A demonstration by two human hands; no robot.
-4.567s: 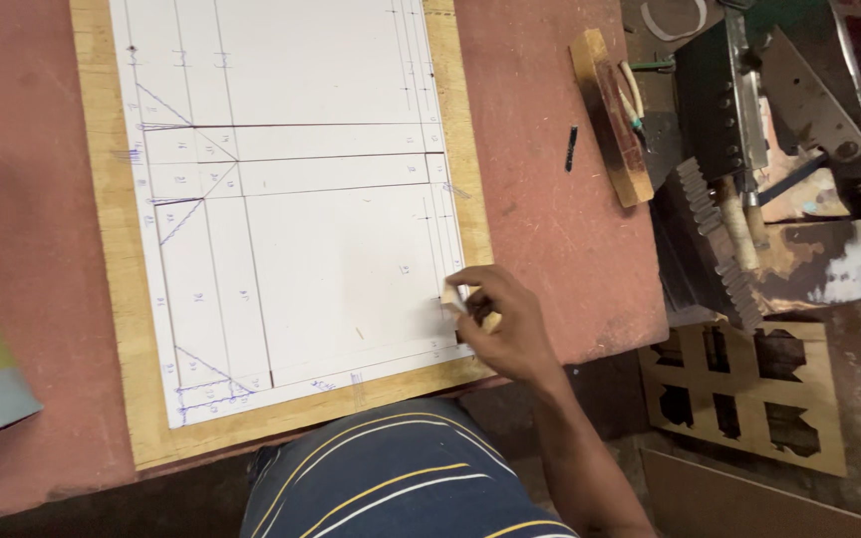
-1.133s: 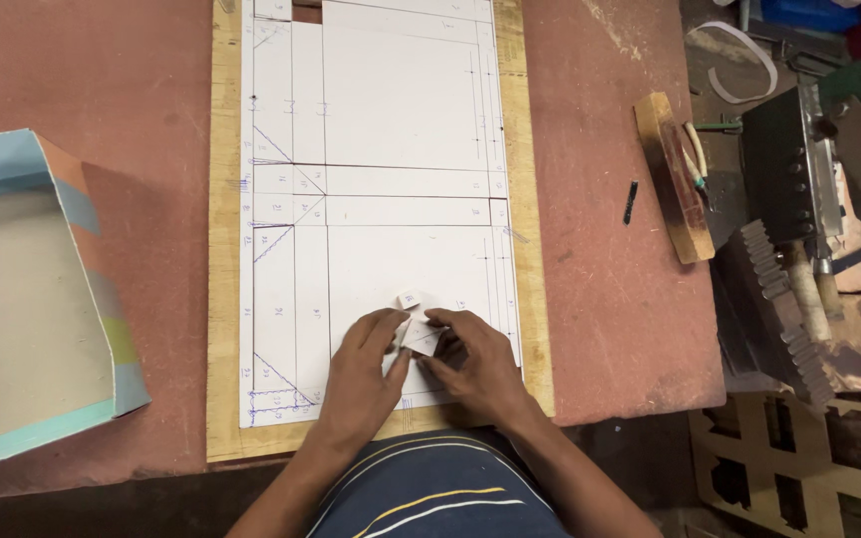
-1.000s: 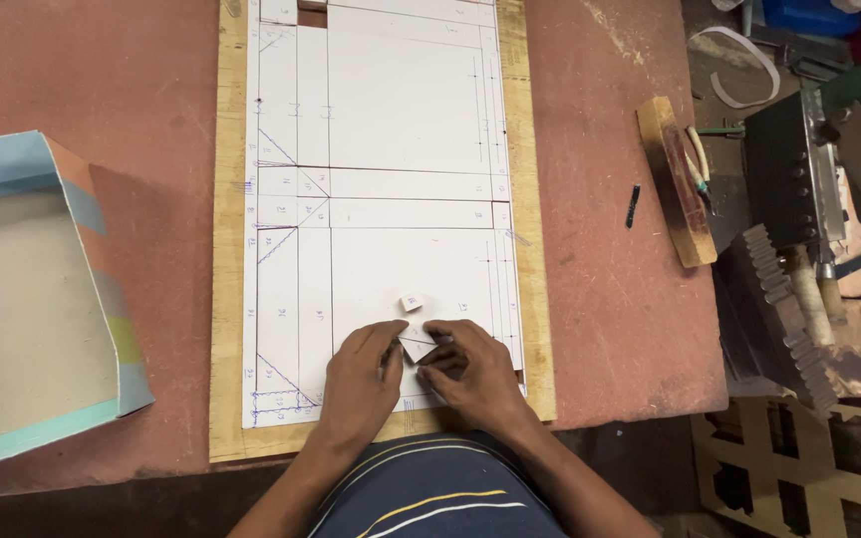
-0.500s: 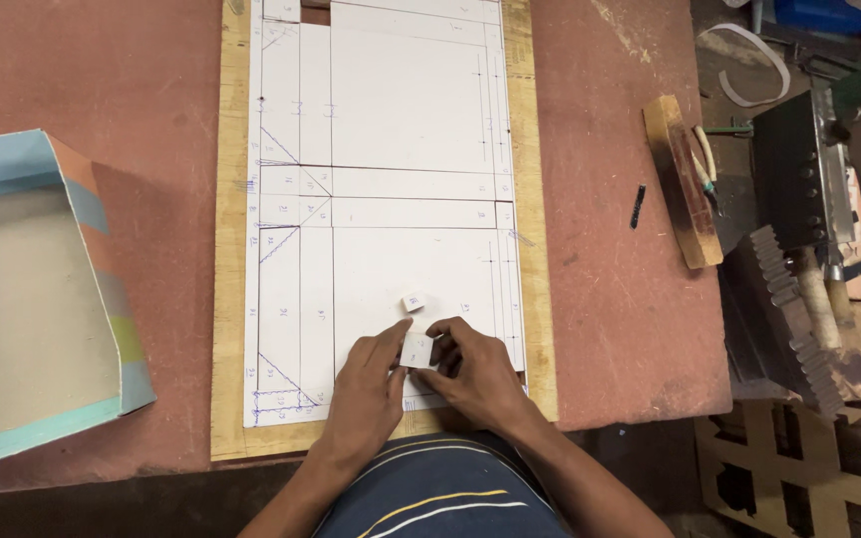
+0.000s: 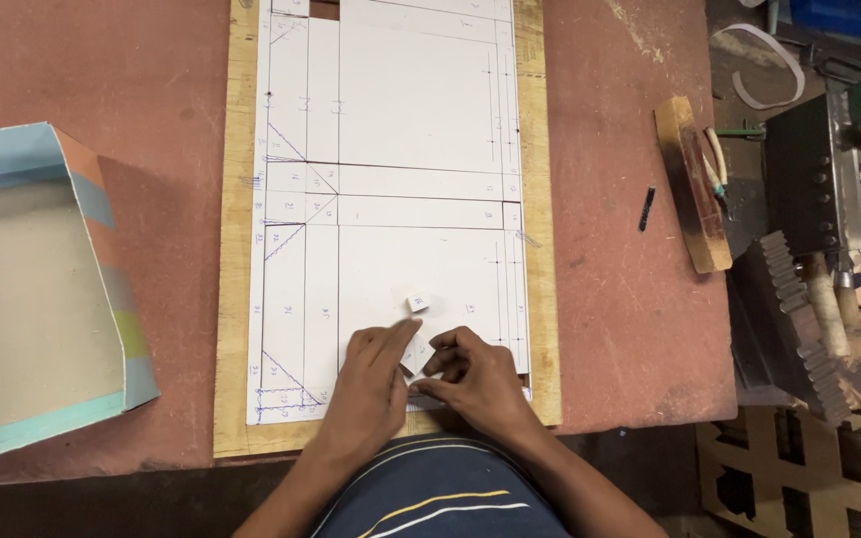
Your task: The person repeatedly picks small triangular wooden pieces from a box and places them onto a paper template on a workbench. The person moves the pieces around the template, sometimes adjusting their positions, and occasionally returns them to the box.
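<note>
Left hand (image 5: 371,384) and right hand (image 5: 475,377) together pinch a small white card piece (image 5: 413,356) near the tabletop's front edge; fumbling fingers could drop it onto the ruled white sheet (image 5: 391,199).

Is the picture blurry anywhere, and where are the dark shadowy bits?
In the head view, the white marked sheet looks evenly lit and sharp, with no glare; the left hand and right hand look slightly soft around the small white piece between them; the open cardboard box casts a soft shadow on the red table; the floor under the table edge is darkest.
</note>
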